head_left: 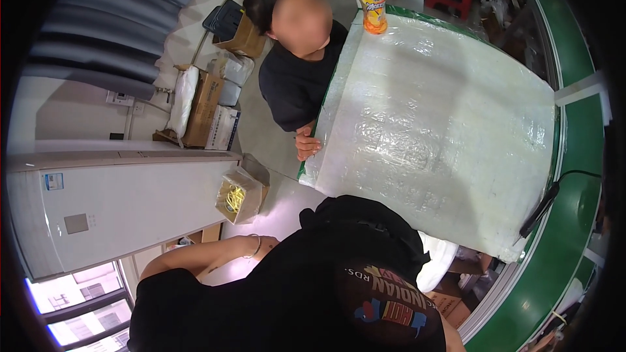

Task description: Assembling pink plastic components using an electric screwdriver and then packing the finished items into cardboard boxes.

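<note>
box [238, 199] of yellow bands sits on the floor against the white cabinet [130, 212], just left of the wrapped table [443, 124]. its open mouth faces up at me, flaps spread; it looks near square, so i can't call a long axis. i judge nothing is being handled. my left hand [266, 248] hangs near it, below, mostly hidden by my shirt, so i can't tell the fingers. my right hand is out of sight. a co-worker's hands [306, 143] rest clasped at the table edge.
</note>
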